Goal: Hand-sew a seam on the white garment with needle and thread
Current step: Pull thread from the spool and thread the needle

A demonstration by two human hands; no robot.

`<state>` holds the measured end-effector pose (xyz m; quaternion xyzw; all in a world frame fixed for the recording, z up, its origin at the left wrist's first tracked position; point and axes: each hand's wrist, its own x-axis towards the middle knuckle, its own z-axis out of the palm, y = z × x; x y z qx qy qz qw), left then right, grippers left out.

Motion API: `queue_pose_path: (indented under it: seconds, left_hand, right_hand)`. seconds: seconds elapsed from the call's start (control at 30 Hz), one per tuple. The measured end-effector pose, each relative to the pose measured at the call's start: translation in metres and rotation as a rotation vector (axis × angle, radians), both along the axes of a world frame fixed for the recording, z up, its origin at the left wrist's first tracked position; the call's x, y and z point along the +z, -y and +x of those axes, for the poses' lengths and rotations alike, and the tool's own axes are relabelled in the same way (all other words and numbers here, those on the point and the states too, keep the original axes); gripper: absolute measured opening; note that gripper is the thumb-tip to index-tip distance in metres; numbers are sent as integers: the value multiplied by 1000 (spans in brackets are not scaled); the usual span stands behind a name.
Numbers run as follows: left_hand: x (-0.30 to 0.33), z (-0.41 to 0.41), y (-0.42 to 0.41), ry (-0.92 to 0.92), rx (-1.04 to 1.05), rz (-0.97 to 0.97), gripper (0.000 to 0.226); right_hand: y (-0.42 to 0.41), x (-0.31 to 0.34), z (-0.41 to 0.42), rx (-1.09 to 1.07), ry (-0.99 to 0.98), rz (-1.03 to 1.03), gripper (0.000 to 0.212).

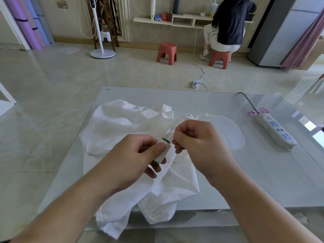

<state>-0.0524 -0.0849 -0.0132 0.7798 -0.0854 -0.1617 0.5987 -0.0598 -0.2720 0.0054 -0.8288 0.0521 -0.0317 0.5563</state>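
Between the two hands, above the white garment (133,130), the work is small and close; the left hand (138,151) grips a little white needle packet (163,151) with a green band, thumb pressed on its face; the fingers (177,137) of the right hand (194,137) are curled and pinch the thin needles (170,135) that stand out of its top; I judge that a needle is being taken out, so sewing has not begun. Next comes threading, which asks for a steady pinch; no thread can be made out. Underneath, the garment lies crumpled on the tabletop (245,181) and hangs over its near edge; a power strip (275,128) lies well apart to the right.
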Motion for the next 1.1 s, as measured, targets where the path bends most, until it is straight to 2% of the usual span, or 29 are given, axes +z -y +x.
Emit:
queue_pose_path:
  seconds: [0.13, 0.4, 0.57, 0.67, 0.8, 0.9, 1.1]
  left_hand:
    - [-1, 1, -2, 30, -5, 29, 24]
    - [-6, 1, -7, 44, -4, 87, 23]
    - [-15, 0, -20, 5, 9, 171, 17]
    - [-14, 1, -23, -17, 85, 112, 19]
    - [-13, 2, -17, -39, 97, 83, 21]
    - [-12, 0, -11, -63, 68, 59, 24]
    - [-11, 0, -5, -106, 74, 29, 24]
  right_hand:
    - [-2, -3, 1, -21, 17, -7, 20]
    - [4, -6, 11, -61, 37, 133, 22]
    - [42, -2, 24, -236, 33, 232, 24]
    - [48, -19, 22, -116, -199, 144, 20]
    - [34, -47, 16, -25, -432, -107, 15]
    - [29, -57, 15, -21, -499, -198, 12]
    - [32, -60, 14, -30, -462, -338, 17]
